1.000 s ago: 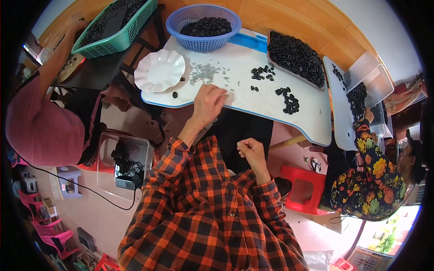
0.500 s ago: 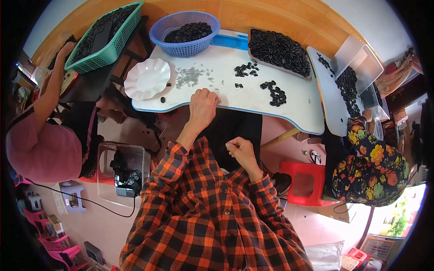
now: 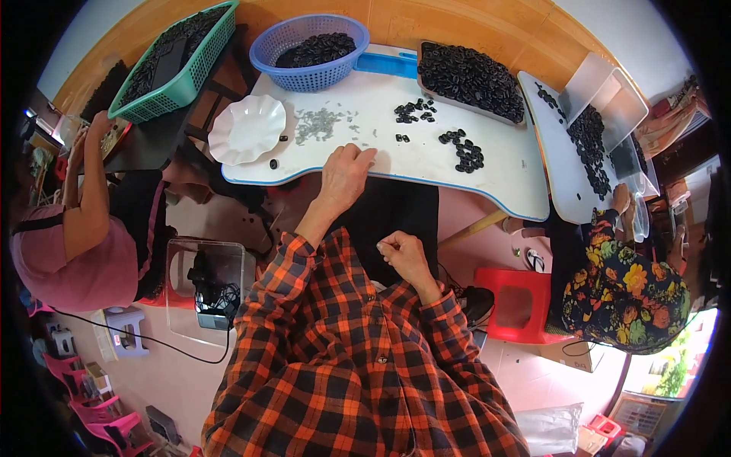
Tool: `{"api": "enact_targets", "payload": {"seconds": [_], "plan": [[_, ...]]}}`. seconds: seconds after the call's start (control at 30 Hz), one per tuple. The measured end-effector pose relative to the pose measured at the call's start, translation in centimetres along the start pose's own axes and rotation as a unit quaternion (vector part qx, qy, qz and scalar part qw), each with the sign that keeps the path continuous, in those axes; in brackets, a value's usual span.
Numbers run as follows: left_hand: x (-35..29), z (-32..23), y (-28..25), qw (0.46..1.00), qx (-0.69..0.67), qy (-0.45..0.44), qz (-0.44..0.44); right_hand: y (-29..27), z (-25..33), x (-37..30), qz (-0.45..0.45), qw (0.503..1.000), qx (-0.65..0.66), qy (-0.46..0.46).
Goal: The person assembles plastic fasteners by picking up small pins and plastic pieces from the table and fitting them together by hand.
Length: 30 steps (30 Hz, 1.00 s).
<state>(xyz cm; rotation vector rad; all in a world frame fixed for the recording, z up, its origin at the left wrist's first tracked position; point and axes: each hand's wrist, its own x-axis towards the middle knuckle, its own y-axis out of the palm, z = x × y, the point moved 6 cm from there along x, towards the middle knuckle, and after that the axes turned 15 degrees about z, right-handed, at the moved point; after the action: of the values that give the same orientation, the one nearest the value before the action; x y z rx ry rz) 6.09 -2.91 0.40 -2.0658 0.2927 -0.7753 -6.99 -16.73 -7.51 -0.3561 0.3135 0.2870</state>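
My left hand [image 3: 346,181] rests at the near edge of the white table [image 3: 304,169], its fingers curled together over the top; anything in them is hidden. Lower down, in front of my shirt, my right hand [image 3: 410,257] is closed in a pinch, with a tiny pale spot at its fingertips that I cannot make out. Just beyond my left hand lies a scatter of small translucent grey pieces [image 3: 316,126]. Small black oval parts with openings lie in two loose groups, one at the middle [image 3: 415,111] and one farther right [image 3: 468,156], with a pair [image 3: 402,138] between them.
A white scalloped plate [image 3: 247,129] stands at the table's left. Behind are a blue basket [image 3: 308,78] and a metal tray [image 3: 472,110] heaped with black parts. Co-workers sit at left [image 3: 76,244] and right [image 3: 624,282]. A red stool [image 3: 518,331] stands at lower right.
My left hand has shifted slightly, its thumb side turning toward the right. My right hand barely moves. The left co-worker's hand has come down from beside the green basket.
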Motion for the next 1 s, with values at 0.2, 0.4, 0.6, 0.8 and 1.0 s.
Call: {"api": "enact_targets", "payload": {"seconds": [0.2, 0.4, 0.6, 0.8, 1.0], "plan": [[0.6, 0.2, 1.1, 0.999, 0.040, 0.007, 0.033, 0.2, 0.3, 0.0, 0.015, 1.000, -0.024, -0.007], [1.0, 1.1, 0.8, 0.997, -0.034, -0.017, 0.072, 0.3, 0.1, -0.1, 0.013, 0.999, -0.037, -0.024], [1.2, 1.7, 0.4, 0.996, -0.028, -0.022, 0.087, 0.3, 0.3, 0.0, 0.011, 0.999, -0.045, -0.011], [1.0, 2.3, 0.1, 0.996, -0.026, -0.010, 0.087, 0.8, -0.3, 0.5, 0.035, 0.998, -0.046, 0.011], [1.0, 1.7, -0.5, 0.996, -0.067, 0.025, 0.061, 0.9, -2.0, 0.8, 0.026, 0.998, -0.040, 0.035]]}}
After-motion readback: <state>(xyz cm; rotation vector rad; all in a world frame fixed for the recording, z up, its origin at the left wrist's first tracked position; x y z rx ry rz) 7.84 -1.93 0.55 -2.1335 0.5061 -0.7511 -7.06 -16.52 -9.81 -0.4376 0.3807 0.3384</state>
